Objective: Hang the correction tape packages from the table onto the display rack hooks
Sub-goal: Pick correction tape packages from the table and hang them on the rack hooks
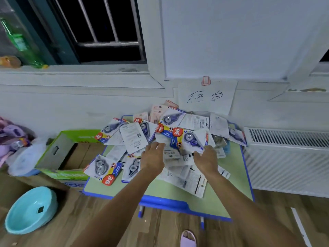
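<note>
A heap of correction tape packages point(170, 132) covers a small green table with a blue rim point(160, 200). Some lie face up with blue cards and red "36" stickers, others show white backs. Both my arms reach over the near edge into the heap. My left hand point(153, 157) lies palm down on white-backed packages in the middle, with its fingertips dipping into the heap. My right hand point(206, 159) is beside it, its fingers touching the lower edge of a face-up blue package point(192, 138). Neither hand plainly holds a package. No display rack is in view.
An open green cardboard box point(71, 157) stands against the table's left side. A light blue basin point(30, 209) sits on the wooden floor at lower left. A white radiator point(288, 157) is on the right. A handwritten paper sign point(206, 97) hangs on the wall behind.
</note>
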